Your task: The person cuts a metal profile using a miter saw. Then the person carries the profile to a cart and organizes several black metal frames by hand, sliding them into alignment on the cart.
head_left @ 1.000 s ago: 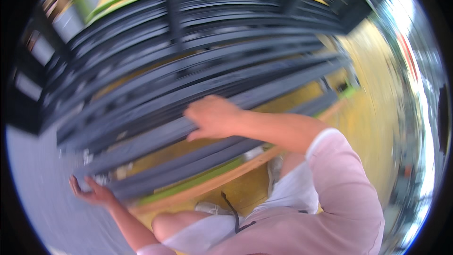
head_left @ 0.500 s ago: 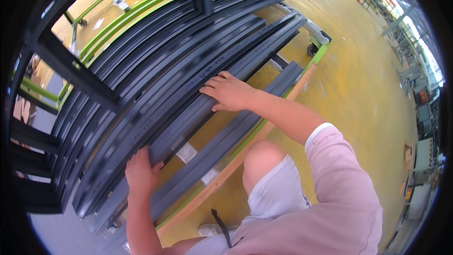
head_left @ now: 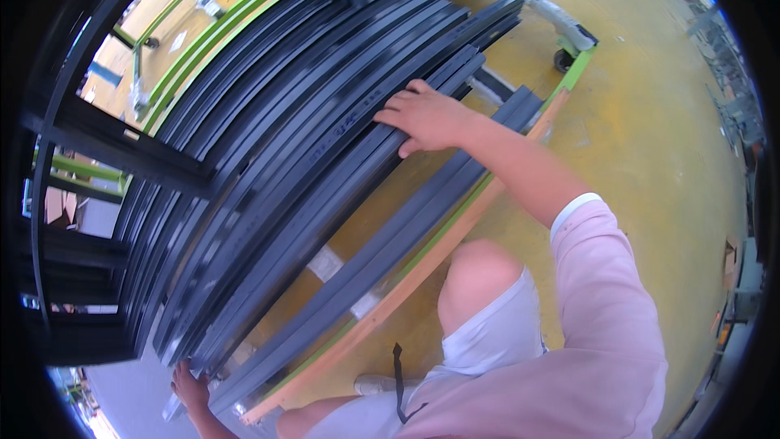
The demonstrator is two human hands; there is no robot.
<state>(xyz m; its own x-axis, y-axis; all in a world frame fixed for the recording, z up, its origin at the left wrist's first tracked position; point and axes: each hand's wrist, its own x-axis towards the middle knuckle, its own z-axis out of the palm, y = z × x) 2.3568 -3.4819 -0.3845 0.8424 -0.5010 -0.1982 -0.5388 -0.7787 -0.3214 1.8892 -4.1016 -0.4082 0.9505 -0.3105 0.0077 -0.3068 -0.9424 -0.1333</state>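
Observation:
A row of long dark grey metal profiles [head_left: 268,195] lies side by side, slanting from lower left to upper right. My right hand [head_left: 431,118] is closed over the profile [head_left: 325,211] on the near side of this row, its fingers over the top and its thumb on the near edge. Down at the lower-left end of the same profile is my left hand [head_left: 191,388], fingers curled about the end, partly hidden. Nearer to me, across a gap, rests another pair of grey profiles [head_left: 390,219].
Black upright frames [head_left: 130,146] rise on the left. A green cart rail with an orange-brown wooden strip [head_left: 390,297] runs between the profiles and my knee. A wrapped crossbar [head_left: 561,20] and a caster [head_left: 564,60] are at the far right end. Yellow floor [head_left: 642,154] extends rightward.
My left hand has slid down to the lower-left end of the profile. My right hand keeps its hold; the near profile's far end now sits lower than its neighbours' ends. The view has shifted slightly.

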